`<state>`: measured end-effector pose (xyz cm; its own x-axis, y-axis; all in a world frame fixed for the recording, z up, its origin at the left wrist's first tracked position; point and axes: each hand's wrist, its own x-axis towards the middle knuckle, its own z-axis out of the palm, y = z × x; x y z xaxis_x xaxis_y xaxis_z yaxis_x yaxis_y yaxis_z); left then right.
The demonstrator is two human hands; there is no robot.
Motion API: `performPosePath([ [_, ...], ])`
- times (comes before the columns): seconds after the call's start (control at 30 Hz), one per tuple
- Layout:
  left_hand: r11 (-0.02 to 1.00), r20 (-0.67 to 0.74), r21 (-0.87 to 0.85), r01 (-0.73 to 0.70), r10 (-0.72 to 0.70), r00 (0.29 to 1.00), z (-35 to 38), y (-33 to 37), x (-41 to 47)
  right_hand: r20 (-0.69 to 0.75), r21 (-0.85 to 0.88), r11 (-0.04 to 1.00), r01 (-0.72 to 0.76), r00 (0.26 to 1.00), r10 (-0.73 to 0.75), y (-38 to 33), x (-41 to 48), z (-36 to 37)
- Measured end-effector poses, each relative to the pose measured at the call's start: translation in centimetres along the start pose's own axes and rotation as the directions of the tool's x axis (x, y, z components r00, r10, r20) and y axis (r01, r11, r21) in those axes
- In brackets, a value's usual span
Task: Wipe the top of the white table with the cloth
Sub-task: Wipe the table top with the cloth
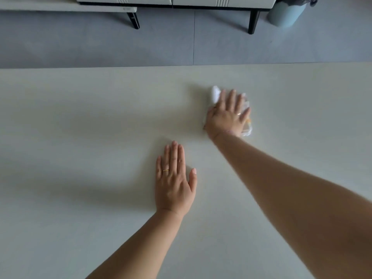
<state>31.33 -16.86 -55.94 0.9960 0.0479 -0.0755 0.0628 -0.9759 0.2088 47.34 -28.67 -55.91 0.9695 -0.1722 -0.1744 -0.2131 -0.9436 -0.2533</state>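
Note:
The white table [80, 137] fills most of the head view, and its far edge runs across the upper third. My right hand [227, 115] lies flat with straight, spread fingers on a white cloth [215, 93] and presses it onto the tabletop right of centre. The cloth shows beyond the fingertips and along the hand's right side, where it has an orange mark. Most of the cloth is hidden under the palm. My left hand [174, 182] rests flat on the bare table nearer to me, fingers straight, a ring on one finger.
Beyond the table's far edge is grey tiled floor [100, 43]. A white cabinet on black legs [173, 1] stands at the back. A pale blue bin [285, 13] with a dark bag sits at the top right.

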Motion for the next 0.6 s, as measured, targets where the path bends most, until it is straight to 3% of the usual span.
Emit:
performPosePath([
  [0.03, 1.000, -0.004, -0.015, -0.005, 0.005, 1.000, -0.2, 0.1, 0.1, 0.035, -0.010, 0.991, 0.136, 0.990, -0.136, -1.2, -1.1, 0.6],
  [0.1, 0.998, -0.032, -0.043, -0.037, 0.036, 0.999, -0.6, 0.4, 1.0, 0.145, -0.064, 0.864, 0.499, 0.862, -0.487, -1.4, -2.0, 0.8],
  [0.17, 0.994, -0.068, -0.046, -0.101, 0.098, 0.993, -0.9, 0.9, 3.1, 0.196, -0.101, 0.735, 0.670, 0.738, -0.646, 0.8, 0.3, -0.4],
  [0.2, 0.991, -0.081, -0.044, -0.127, 0.123, 0.989, -1.0, 1.1, 4.5, 0.185, -0.121, 0.747, 0.654, 0.754, -0.630, 2.0, 1.8, -0.9],
  [0.23, 0.989, -0.080, -0.046, -0.141, 0.137, 0.987, -1.0, 1.2, 5.9, 0.154, -0.128, 0.808, 0.575, 0.817, -0.556, 3.0, 3.4, -1.4],
  [0.3, 0.989, -0.034, -0.033, -0.147, 0.146, 0.989, -0.7, 1.2, 8.1, 0.067, -0.061, 0.966, 0.252, 0.966, -0.248, 4.1, 5.7, -2.2],
  [0.37, 0.991, 0.001, 0.008, -0.135, 0.135, 0.991, 0.1, 1.0, 8.8, -0.011, -0.005, 0.999, -0.043, 0.999, 0.043, 2.8, 6.3, -1.9],
  [0.4, 0.991, -0.001, 0.026, -0.128, 0.128, 0.992, 0.4, 0.9, 8.8, -0.020, 0.004, 0.994, -0.105, 0.994, 0.105, 1.3, 5.9, -1.4],
  [0.43, 0.992, -0.008, 0.027, -0.122, 0.122, 0.992, 0.6, 0.9, 8.8, -0.008, 0.005, 0.997, -0.083, 0.997, 0.083, -0.3, 5.1, -0.8],
  [0.5, 0.993, -0.016, 0.010, -0.116, 0.116, 0.993, 0.6, 1.0, 8.7, 0.042, -0.021, 0.983, 0.180, 0.983, -0.179, -2.6, 3.1, 0.3],
  [0.57, 0.993, -0.020, 0.006, -0.117, 0.118, 0.993, 0.5, 1.0, 8.7, 0.128, -0.061, 0.881, 0.469, 0.879, -0.459, -1.9, 3.4, -0.3],
  [0.6, 0.993, -0.018, 0.007, -0.121, 0.121, 0.992, 0.5, 1.0, 8.7, 0.157, -0.090, 0.837, 0.540, 0.837, -0.524, -0.5, 4.9, -1.1],
])
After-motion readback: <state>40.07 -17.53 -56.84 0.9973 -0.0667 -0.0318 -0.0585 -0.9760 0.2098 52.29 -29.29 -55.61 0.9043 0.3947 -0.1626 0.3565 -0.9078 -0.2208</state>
